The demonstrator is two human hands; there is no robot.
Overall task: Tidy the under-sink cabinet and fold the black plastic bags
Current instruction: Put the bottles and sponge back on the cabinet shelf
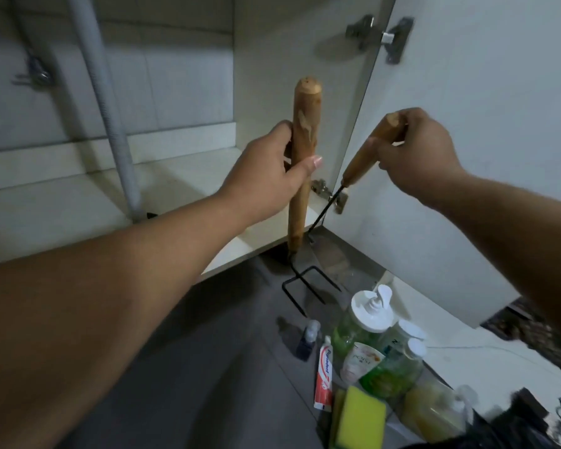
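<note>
1. While both arms are stretched toward the open under-sink cabinet [162,189], a garden tool is held in each hand, both hanging head-down over the dark floor [208,367] in front of the cabinet's front edge.
2. A hand fork [300,176] with a thick wooden handle is gripped at mid-handle by the left hand [266,183], thumb across the front; it is held nearly upright, its black tines [308,290] just above the floor.
3. A trowel [363,160] with a thinner wooden handle is pinched near its top by the curled fingers of the right hand [421,157]; it is tilted, with its metal blade [329,257] low beside the fork's shaft.
4. A white shelf floor, a grey corrugated drain hose [110,124] and a tiled back wall are seen inside the cabinet; its white door [467,157] stands open at the right on metal hinges [379,37].
5. Grouped on the floor at lower right are a green pump bottle [360,325], other bottles, a Pepsodent toothpaste tube [324,374] and a yellow sponge [360,416].
6. Something black and crumpled [518,426] is seen at the bottom right corner; whether it is one of the plastic bags cannot be told.
</note>
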